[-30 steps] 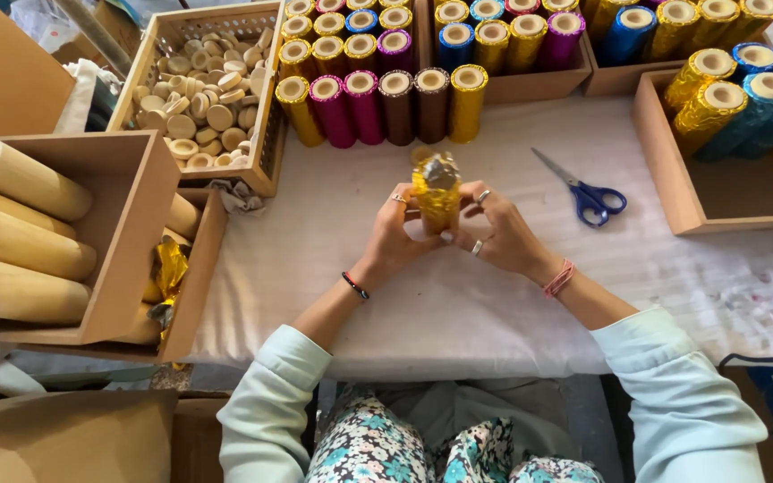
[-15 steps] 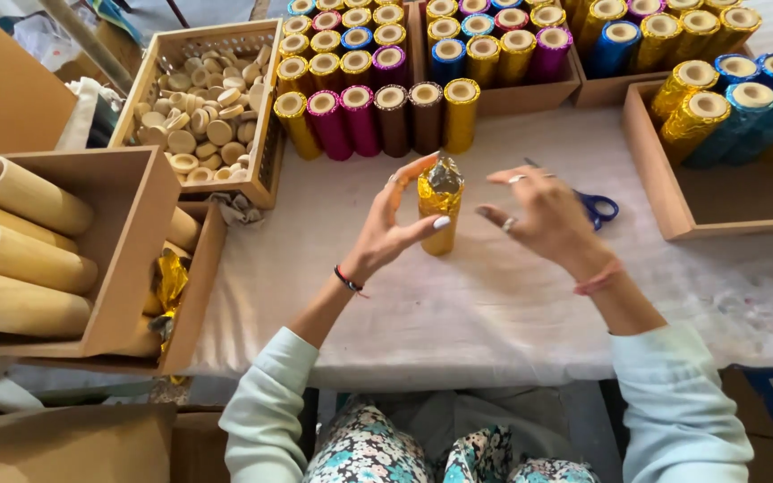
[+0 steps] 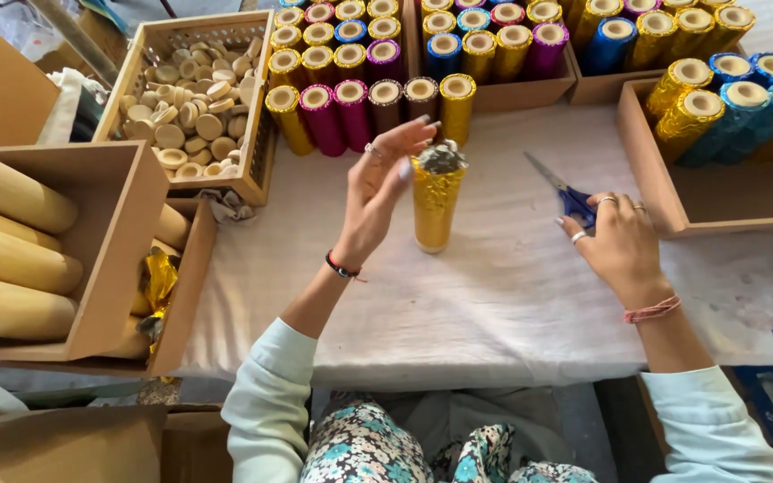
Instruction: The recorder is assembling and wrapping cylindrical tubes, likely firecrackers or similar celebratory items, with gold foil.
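Left hand: the left hand (image 3: pixel 379 192) was raised beside the gold foil-wrapped cardboard tube (image 3: pixel 434 204), fingers loosely spread and curved, fingertips just at the tube's crumpled foil top, gripping nothing
Right hand: the right hand (image 3: pixel 616 240) lay on the blue-handled metal scissors (image 3: pixel 564 190), fingers bent over the handles; whether they had closed on them could not be told
Tube: it stood upright on the white cloth-covered table (image 3: pixel 494 295), between the two hands
Behind: a row of gold, magenta and brown foil-wrapped tubes (image 3: pixel 369 109) lay just beyond it
Left side: an open wooden box of plain cardboard tubes (image 3: pixel 20 246) and a wooden tray of pale round wooden caps (image 3: pixel 191 98)
Right side: a wooden box of gold and blue wrapped tubes (image 3: pixel 731 107)
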